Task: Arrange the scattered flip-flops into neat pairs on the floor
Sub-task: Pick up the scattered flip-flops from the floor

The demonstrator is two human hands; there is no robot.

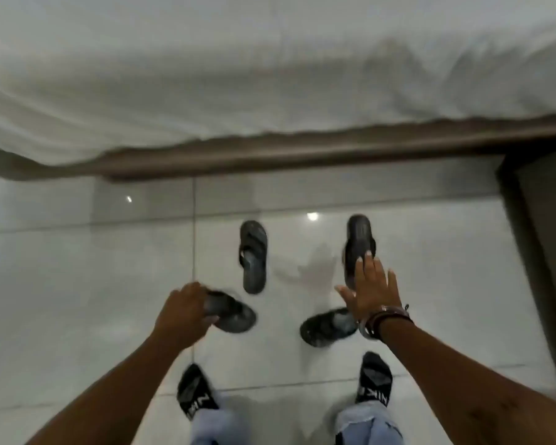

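Observation:
Several dark flip-flops lie on the pale tiled floor. One flip-flop (pixel 253 256) lies lengthwise in the middle, untouched. My left hand (pixel 182 313) grips the heel end of another flip-flop (pixel 235 314) that points right. My right hand (pixel 371 287) is spread flat with fingers apart, hovering over the near end of a third flip-flop (pixel 357 242) that points away from me. A fourth flip-flop (pixel 328 326) lies crosswise just below that hand, partly hidden by my wrist.
My two feet in black socks (pixel 195 391) (pixel 374 379) stand at the bottom. A bed with a white sheet (pixel 270 75) and a brown frame (pixel 302 152) fills the top. A dark furniture piece (pixel 546 236) stands at the right.

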